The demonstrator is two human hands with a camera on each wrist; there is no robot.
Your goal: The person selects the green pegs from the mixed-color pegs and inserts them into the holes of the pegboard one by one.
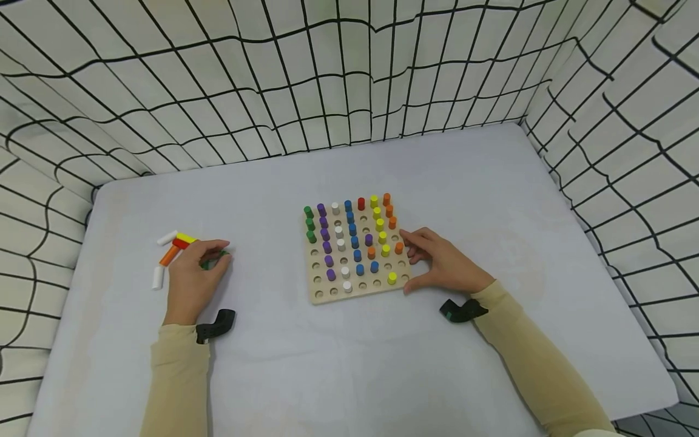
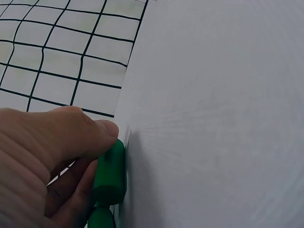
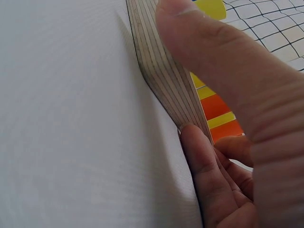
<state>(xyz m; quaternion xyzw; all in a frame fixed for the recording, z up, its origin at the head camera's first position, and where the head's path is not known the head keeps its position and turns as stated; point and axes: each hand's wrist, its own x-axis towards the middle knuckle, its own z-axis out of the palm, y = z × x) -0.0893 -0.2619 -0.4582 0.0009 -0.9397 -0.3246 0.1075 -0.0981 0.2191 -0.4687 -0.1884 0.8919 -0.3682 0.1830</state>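
Note:
A pale wooden pegboard (image 1: pixel 326 285) lies flat mid-table, holding rows of green, purple, white, blue, red, yellow and orange pegs among bare holes. At its near right corner, my right hand (image 1: pixel 448 264) grips the board, thumb by the near edge and fingers along the right edge. The layered plywood side (image 3: pixel 161 61) shows in the right wrist view. Off to the left, my left hand (image 1: pixel 192 282) pinches a green peg (image 2: pixel 109 173) close to the tabletop. Another green peg (image 2: pixel 101 216) sits just below it, partly hidden by the fingers.
Beyond the left hand lie loose pegs: white (image 1: pixel 167 238), yellow (image 1: pixel 186 238), red (image 1: pixel 179 244), orange (image 1: pixel 169 255) and another white one (image 1: pixel 158 278). Black wire grid (image 1: pixel 338 76) borders the back and sides of the white table (image 1: pixel 327 370).

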